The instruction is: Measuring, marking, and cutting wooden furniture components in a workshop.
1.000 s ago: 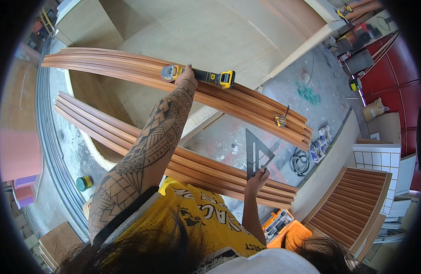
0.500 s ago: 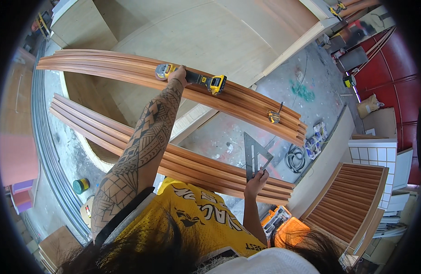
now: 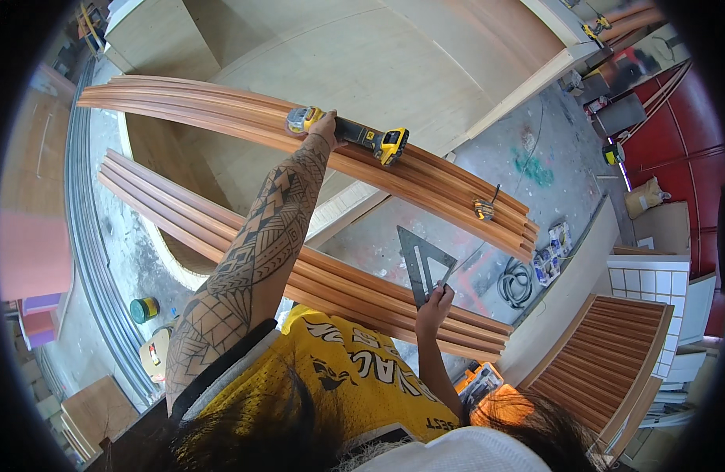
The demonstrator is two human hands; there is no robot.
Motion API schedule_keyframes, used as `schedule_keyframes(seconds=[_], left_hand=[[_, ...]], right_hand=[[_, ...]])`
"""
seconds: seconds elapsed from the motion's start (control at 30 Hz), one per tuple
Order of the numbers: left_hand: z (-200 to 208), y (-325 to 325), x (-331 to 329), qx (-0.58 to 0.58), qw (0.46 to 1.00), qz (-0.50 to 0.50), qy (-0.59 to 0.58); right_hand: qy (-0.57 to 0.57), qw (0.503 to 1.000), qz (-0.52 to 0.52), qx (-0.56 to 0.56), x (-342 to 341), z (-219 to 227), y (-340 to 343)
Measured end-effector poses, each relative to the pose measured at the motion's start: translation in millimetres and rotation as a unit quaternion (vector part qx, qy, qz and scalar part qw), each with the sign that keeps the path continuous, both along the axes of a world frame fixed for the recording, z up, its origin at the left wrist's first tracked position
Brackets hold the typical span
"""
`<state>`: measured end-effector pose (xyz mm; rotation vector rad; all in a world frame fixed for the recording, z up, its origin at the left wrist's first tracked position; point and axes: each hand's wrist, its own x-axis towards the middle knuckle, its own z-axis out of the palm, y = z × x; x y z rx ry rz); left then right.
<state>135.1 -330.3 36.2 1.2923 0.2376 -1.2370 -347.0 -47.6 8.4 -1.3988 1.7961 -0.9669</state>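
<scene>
My left hand [image 3: 323, 130] is closed around the body of a yellow-and-black cordless angle grinder [image 3: 362, 135], which rests on the far bundle of grooved brown wooden slats [image 3: 213, 108]. Its round guarded head points left and its battery end right. In my right hand [image 3: 434, 309] is a dark grey triangular square [image 3: 414, 263], gripped by its lower corner and tilted above the near bundle of slats [image 3: 355, 293]. A small yellow-and-black tool [image 3: 483, 209], perhaps a tape measure, sits near the right end of the far slats.
Behind the slats stands a large pale plywood structure [image 3: 315, 63]. A coiled grey hose [image 3: 515, 283] lies on the paint-stained floor beside a low wall [image 3: 563, 263]. An orange case [image 3: 500, 401] and a slatted brown panel [image 3: 602, 354] are at the right. A green tub [image 3: 144, 309] stands left.
The square in my right hand has shifted left and turned slightly. My left hand still holds the grinder on the slats. The whole view has swung a little.
</scene>
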Motion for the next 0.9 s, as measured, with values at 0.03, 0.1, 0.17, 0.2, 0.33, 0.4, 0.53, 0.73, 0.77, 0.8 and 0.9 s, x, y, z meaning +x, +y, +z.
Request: schedule_keyframes(seconds=[0.03,0.1,0.17,0.2,0.33,0.4,0.53,0.73,0.77,0.8,0.9], left_hand=[[-8.3,4.6,4.5,0.002,1.0,0.005,-0.006],[-0.2,6.7,-0.8,0.037,0.999,-0.001,-0.003],[-2.7,32.1,4.1,0.033,0.999,-0.011,-0.031],[-10.4,57.5,10.7,-0.031,0.998,-0.012,-0.044],[21.9,153.6,-46.6,-0.083,0.979,-0.068,-0.173],[27.3,237.4,-69.6,-0.126,0.973,-0.026,-0.19],[21.7,417.4,-93.8,-0.042,0.97,-0.019,-0.238],[-27.4,631.7,-123.1,0.111,0.945,-0.069,-0.3],[-30.4,646.5,-131.9,0.155,0.943,-0.019,-0.293],[-36.0,656.7,-133.9,0.198,0.938,0.029,-0.283],[-46.4,671.8,-125.5,0.201,0.941,0.052,-0.266]], right_hand=[[-0.018,1.0,0.002,0.024,7.9,8.0,0.8],[-0.035,0.998,0.0,0.051,15.9,22.0,-1.6],[-0.048,0.997,0.016,0.057,20.2,26.2,-0.1],[-0.041,0.996,0.041,0.067,20.2,23.7,-3.5],[0.036,0.992,0.122,-0.007,22.0,2.4,-15.7],[0.064,0.977,0.201,0.016,32.8,-10.7,-29.1],[0.095,0.935,0.34,-0.046,92.0,-36.5,-44.1],[0.126,0.865,0.47,-0.119,208.4,-52.6,-36.0],[0.129,0.862,0.477,-0.118,226.5,-54.1,-32.4],[0.138,0.856,0.482,-0.127,242.9,-55.4,-29.0],[0.161,0.848,0.486,-0.133,284.9,-60.9,-18.8]])
